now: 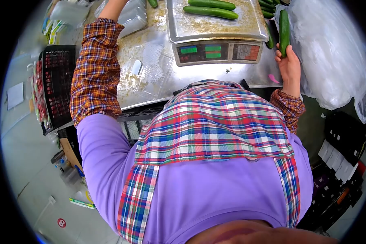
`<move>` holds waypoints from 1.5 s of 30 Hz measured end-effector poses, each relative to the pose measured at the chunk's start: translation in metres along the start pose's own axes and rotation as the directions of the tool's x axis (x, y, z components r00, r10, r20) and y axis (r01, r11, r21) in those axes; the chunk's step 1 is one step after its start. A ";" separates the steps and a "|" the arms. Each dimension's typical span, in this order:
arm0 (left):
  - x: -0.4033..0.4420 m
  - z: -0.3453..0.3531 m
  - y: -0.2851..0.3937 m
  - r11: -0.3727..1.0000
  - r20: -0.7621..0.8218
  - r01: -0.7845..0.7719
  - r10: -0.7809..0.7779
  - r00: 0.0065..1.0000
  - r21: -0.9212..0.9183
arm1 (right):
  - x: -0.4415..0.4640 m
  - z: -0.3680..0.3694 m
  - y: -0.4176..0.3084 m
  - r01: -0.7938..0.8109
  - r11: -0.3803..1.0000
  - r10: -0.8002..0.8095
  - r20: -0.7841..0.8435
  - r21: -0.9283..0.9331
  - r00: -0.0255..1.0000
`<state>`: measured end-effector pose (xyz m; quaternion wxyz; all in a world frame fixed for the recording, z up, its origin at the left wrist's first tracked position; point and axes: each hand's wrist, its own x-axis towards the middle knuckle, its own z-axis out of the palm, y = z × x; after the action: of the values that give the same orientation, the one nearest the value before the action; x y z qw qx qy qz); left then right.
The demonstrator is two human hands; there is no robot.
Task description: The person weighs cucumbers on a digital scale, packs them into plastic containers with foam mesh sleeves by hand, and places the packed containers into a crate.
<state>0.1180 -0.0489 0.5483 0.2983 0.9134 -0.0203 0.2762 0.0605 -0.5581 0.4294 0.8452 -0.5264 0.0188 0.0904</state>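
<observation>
My right hand (289,64) is closed around the lower end of an upright cucumber (284,32), right of the scale. Two cucumbers (210,8) lie side by side on the metal pan of the digital scale (218,53), whose displays are lit green. At the top edge my left arm reaches out beside stacked clear plastic trays (132,18); only the wrist shows and the left hand's fingers are out of frame. More cucumbers (266,9) lie behind the scale's right side, partly hidden.
A large clear plastic bag (333,53) bulges at the right of the metal table (150,92). Netting and a clear tray (154,73) lie left of the scale. A black crate (60,85) stands at the left, and dark crates (345,138) are at the lower right.
</observation>
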 end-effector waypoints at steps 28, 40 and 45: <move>-0.044 0.143 0.104 0.858 0.639 -0.439 0.183 0.747 0.266 | 0.113 -0.033 0.068 0.126 0.511 -0.536 -0.200 -0.850 0.820; -0.127 -0.037 0.044 0.872 0.074 0.449 -0.443 0.893 -0.198 | -0.025 0.098 0.013 0.570 0.589 -0.534 0.253 -0.572 0.807; -0.215 -0.075 0.009 0.780 0.001 0.589 -0.603 0.798 -0.212 | -0.045 0.212 0.066 0.876 0.442 -0.247 0.913 -0.192 0.324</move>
<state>-0.1029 -0.0419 0.4923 0.4616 0.8281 0.2518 0.1944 -0.0082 -0.3462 0.4714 0.4688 -0.6572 -0.5897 -0.0236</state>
